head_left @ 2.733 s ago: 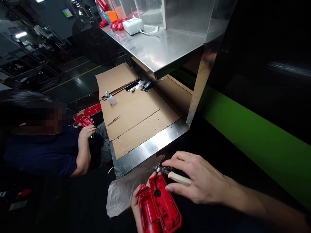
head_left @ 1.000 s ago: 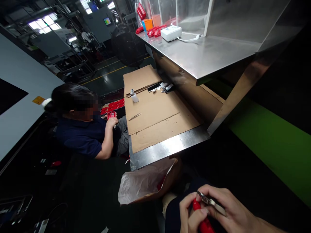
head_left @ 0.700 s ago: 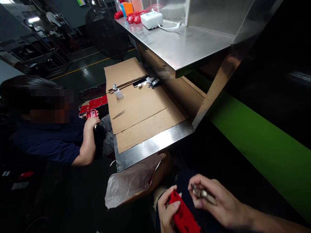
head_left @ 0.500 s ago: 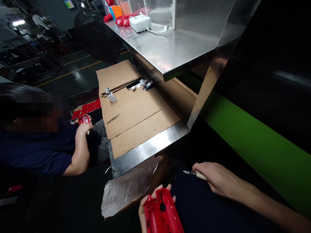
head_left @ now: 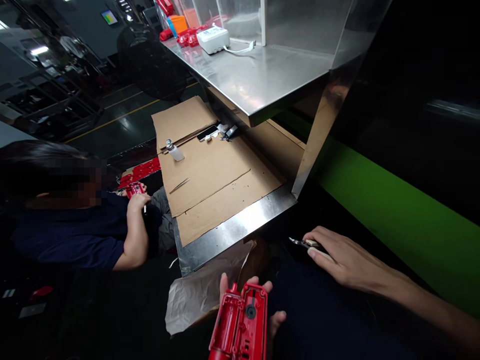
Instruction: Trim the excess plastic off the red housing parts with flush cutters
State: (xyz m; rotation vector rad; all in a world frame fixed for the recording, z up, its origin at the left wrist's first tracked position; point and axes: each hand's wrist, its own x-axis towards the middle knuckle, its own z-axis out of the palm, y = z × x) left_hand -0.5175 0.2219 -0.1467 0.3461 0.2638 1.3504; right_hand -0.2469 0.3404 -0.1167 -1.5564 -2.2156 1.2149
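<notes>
A red plastic housing (head_left: 240,320), with its hollow inside facing up and a dark round spot in one half, rests in my left hand (head_left: 276,320). The fingers curl around it from beneath and both sides. To the right, my right hand (head_left: 337,257) is closed around small pliers (head_left: 300,242) with pale handles; their metal jaws point left. The pliers are apart from the housing, above and to its right. My palm and the lower end of the housing are hidden.
A metal table (head_left: 232,227) covered with cardboard (head_left: 213,175) bears tweezers (head_left: 180,185), a pump bottle (head_left: 174,151) and a phone (head_left: 207,132). A steel shelf (head_left: 277,65) overhangs it. Crumpled brown paper (head_left: 195,300) hangs below the edge. At left a co-worker (head_left: 75,215) holds another red part (head_left: 134,189).
My left hand has turned the red housing more upright, so its inside shows more squarely. My right hand has risen slightly with the pliers, and their handles show more. The camera view has shifted a little.
</notes>
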